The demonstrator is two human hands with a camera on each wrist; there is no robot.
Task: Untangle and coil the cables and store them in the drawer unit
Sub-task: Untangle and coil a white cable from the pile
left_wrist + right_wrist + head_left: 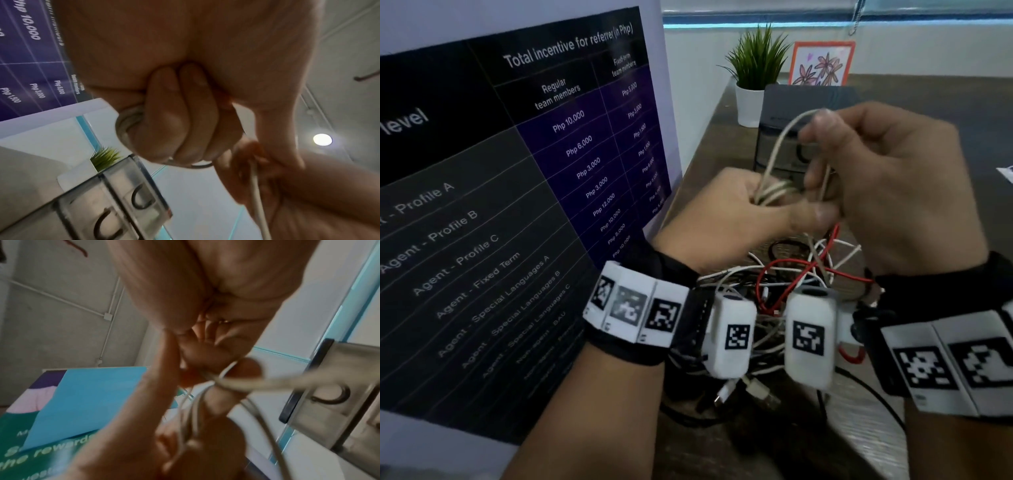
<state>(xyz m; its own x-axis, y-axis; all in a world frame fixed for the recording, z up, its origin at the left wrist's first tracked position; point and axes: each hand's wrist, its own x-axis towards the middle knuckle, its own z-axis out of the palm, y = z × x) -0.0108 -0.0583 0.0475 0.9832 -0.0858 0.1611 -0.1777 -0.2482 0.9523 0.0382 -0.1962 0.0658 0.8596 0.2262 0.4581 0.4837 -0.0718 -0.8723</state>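
Note:
My left hand point(726, 212) grips a bundle of coiled loops of a white cable point(777, 161), its fingers point(174, 116) curled tight round the turns point(125, 123). My right hand point(876, 178) is raised just right of it and pinches a loop of the same white cable point(244, 384), arching it over the bundle. Below both hands a tangle of white, black and red cables point(804, 274) lies on the table. Behind the hands stands the grey drawer unit point(780, 137) with translucent drawers point(131, 198) and dark curved handles point(331, 395).
A large dark poster point(510, 192) stands close on the left. A potted green plant point(753, 75) and a framed flower drawing point(822, 63) sit behind the drawer unit. Loose USB plugs point(743, 390) lie near the wooden table's point(989, 144) front.

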